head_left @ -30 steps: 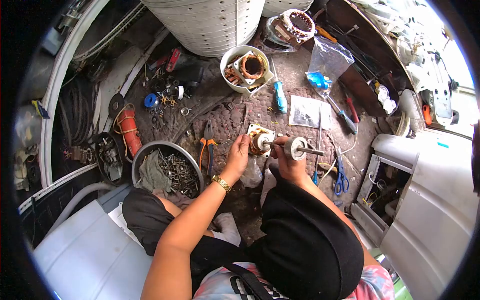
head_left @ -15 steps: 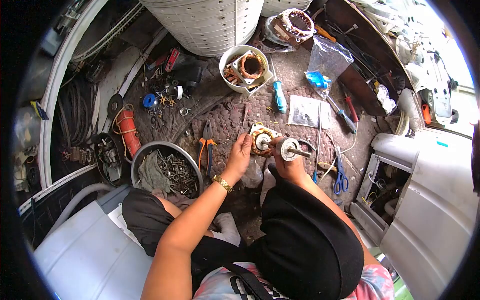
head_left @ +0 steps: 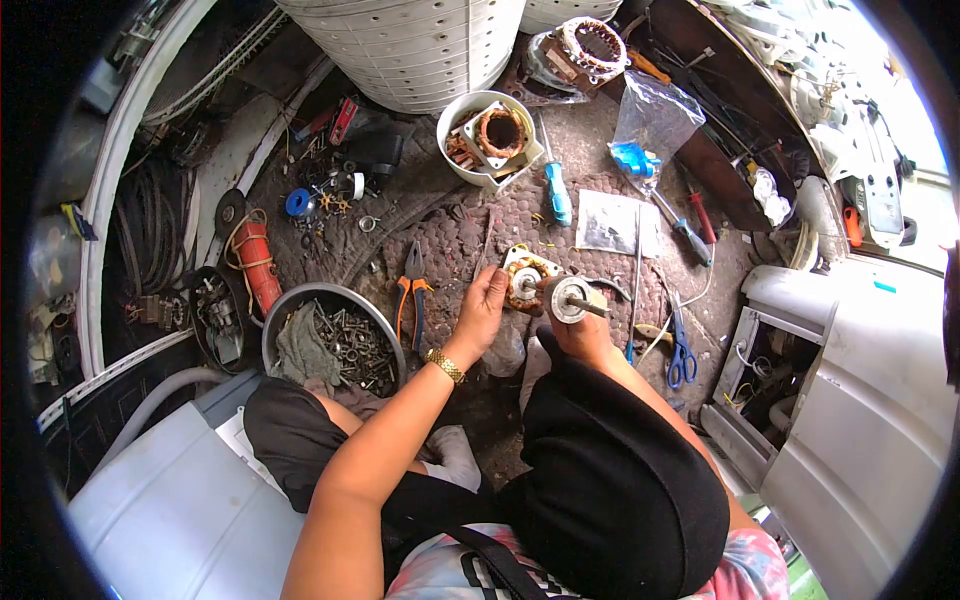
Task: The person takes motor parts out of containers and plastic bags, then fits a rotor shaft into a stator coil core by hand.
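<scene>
My left hand (head_left: 482, 312), with a gold watch on its wrist, grips the left side of a motor stator (head_left: 519, 268) with copper windings. Just to the right, my right hand (head_left: 580, 335) holds a round metal rotor (head_left: 568, 301) on a shaft. One end of the shaft points toward the middle of the stator, and the other sticks out to the right. The rotor's round body is outside the stator. My right fingertips are partly hidden behind the rotor.
Orange-handled pliers (head_left: 412, 290) and a metal bowl of bolts (head_left: 378, 316) lie left. Blue scissors (head_left: 682, 360) and screwdrivers are at the right. Beyond the hands stands a white bucket (head_left: 450, 165) holding another stator, near a large perforated drum (head_left: 420, 50).
The rotor and my right hand have moved slightly left, closer to the stator. The stator has tilted to face more upward, and its windings show more. My left hand keeps its hold.
</scene>
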Demonstrator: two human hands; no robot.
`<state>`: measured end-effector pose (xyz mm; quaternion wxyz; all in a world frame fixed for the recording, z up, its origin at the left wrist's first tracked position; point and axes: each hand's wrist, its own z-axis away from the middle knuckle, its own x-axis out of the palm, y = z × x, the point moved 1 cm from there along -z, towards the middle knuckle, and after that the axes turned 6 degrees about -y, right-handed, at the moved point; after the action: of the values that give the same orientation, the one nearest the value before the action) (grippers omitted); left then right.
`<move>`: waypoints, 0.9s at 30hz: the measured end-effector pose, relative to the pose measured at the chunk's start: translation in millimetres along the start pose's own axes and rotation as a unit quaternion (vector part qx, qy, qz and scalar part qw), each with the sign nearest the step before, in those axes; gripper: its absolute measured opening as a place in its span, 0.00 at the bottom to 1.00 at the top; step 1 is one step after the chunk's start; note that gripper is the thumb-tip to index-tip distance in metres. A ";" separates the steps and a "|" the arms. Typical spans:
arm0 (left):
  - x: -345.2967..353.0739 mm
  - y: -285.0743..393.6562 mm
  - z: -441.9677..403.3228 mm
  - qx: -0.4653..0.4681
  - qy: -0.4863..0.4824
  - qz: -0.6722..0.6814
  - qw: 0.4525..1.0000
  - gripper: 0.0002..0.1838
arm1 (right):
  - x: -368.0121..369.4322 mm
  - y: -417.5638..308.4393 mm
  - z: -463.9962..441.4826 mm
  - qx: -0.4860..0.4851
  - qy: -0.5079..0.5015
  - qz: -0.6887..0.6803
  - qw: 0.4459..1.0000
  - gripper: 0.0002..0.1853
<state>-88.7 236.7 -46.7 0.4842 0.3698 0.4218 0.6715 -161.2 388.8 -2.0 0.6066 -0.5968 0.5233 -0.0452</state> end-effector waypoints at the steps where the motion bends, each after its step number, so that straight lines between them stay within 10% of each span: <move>1: 1.1 0.2 -0.2 0.001 0.002 0.004 1.000 0.27 | -2.0 -1.6 -2.5 0.000 0.004 -0.003 1.000 0.06; 27: 6.1 -5.7 -4.8 0.010 -0.013 0.008 1.000 0.28 | -9.5 -1.7 -16.4 0.055 0.039 -0.065 0.996 0.13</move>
<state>-92.7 242.6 -53.3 0.4809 0.3867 0.4192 0.6659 -175.8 383.6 9.1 0.6132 -0.5933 0.5035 -0.1360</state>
